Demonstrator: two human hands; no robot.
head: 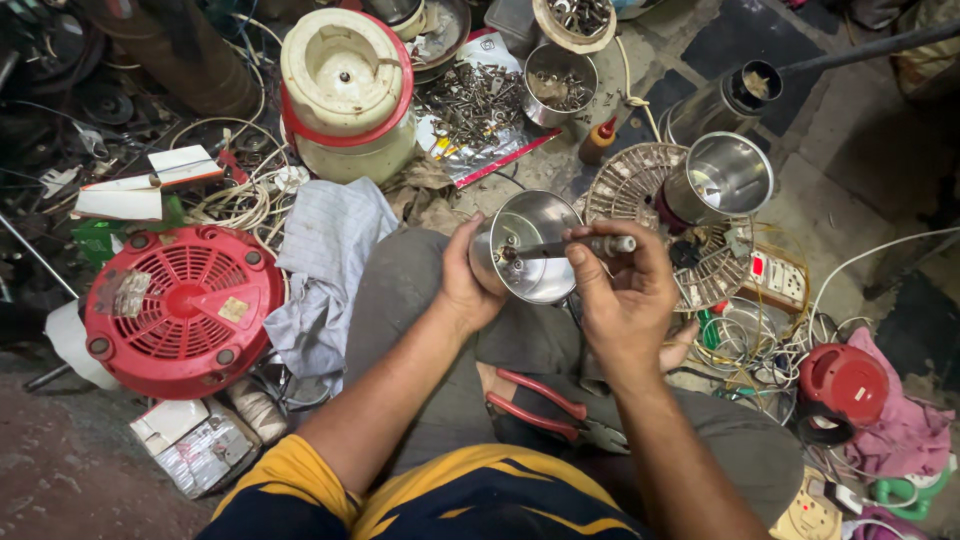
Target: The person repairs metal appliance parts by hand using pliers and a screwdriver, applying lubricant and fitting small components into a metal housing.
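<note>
Centre of frame: the left hand [465,285] is wrapped around the wall of a steel mixer jar [530,245], which lies tilted over the person's lap with its open mouth toward the camera. The right hand [620,295] is closed on the grip of a screwdriver [565,247]; the shaft runs across the jar mouth, with the tip at the jar's inner wall or base, exact contact not resolvable.

Judged step: working a fastener or blade fitting inside the jar. The next move would seem to call for the left hand to hold the jar firmly against rotation while the right hand turns the tool squarely on its seat; a slip could scratch the wall.

Red-handled pliers [545,405] rest on the lap, lower centre, untouched.

Packages and labels: a flat red-edged printed sheet [480,150] under loose screws, upper centre; white folded cartons [150,185] at upper left; a red fan housing [180,310] at left with a small pale sticker; a crumpled white wrapped pack [200,445] at lower left; a white power strip [780,280] at right. Print too small to make out.
</note>
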